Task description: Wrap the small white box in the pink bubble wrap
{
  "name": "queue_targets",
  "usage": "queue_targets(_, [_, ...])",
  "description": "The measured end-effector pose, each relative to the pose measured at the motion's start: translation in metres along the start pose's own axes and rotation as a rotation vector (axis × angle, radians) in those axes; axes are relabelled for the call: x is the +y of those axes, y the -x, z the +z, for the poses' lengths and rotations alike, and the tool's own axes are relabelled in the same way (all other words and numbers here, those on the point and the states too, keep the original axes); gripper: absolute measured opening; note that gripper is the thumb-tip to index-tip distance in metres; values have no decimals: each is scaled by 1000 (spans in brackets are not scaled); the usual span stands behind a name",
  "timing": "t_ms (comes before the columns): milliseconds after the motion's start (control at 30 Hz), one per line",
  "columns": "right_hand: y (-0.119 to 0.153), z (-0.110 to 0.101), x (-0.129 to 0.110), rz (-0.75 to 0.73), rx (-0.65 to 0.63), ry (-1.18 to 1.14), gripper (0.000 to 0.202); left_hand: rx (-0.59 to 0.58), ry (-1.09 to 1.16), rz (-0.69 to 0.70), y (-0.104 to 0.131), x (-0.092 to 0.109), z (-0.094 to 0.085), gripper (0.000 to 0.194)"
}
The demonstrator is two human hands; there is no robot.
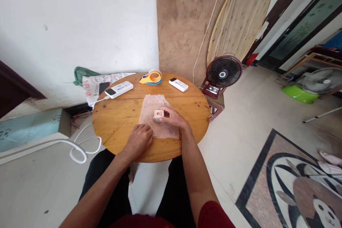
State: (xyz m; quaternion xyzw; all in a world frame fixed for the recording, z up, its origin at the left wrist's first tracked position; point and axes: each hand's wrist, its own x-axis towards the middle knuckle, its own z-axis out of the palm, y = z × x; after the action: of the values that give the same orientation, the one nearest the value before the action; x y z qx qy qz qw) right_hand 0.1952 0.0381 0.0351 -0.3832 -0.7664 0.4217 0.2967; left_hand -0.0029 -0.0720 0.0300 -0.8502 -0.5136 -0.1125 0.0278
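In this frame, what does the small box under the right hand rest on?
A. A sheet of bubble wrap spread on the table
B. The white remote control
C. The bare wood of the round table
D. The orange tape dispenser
A: the small box, held by the right hand, sits on the bubble wrap laid flat on the round table, while the left hand presses the sheet's near edge.
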Motion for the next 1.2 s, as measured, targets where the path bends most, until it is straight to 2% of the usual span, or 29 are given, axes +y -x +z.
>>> queue_targets(133, [0,1,1,-9,-20,-13,46,43,104,-45,-5,-4,-5,15])
queue_targets(300, [5,-5,-6,49,63,-297,49,176,200,-190,-26,-18,-22,13])
queue_targets(433, [13,-17,-13,-4,31,-442,59,175,181,-297,-50,-26,-29,12])
queue_targets(567, [15,-21,-14,43,-45,-396,74,142,158,-352,-71,-28,-27,12])
queue_targets(633, [12,-19,-11,66,-5,-276,68,117,154,-361,-78,-30,-25,13])
queue_targets(733, [5,-11,-4,94,71,-120,36,80,203,-398,-82,-35,-19,14])
queue_targets(800, [1,-7,0,109,124,-70,20,101,300,-441,-79,-40,-13,20])
queue_targets(933, [-2,-4,3,135,208,-15,12,209,613,-504,-65,-53,-3,64])
queue_targets(967, [-2,-4,2,147,213,-9,12,210,677,-515,-62,-56,-2,68])
queue_targets(1100, [-1,-4,-2,187,217,-15,14,109,875,-536,-57,-60,-2,49])
queue_targets(1200, [-2,-2,-2,205,240,-15,15,123,999,-567,-65,-55,0,43])
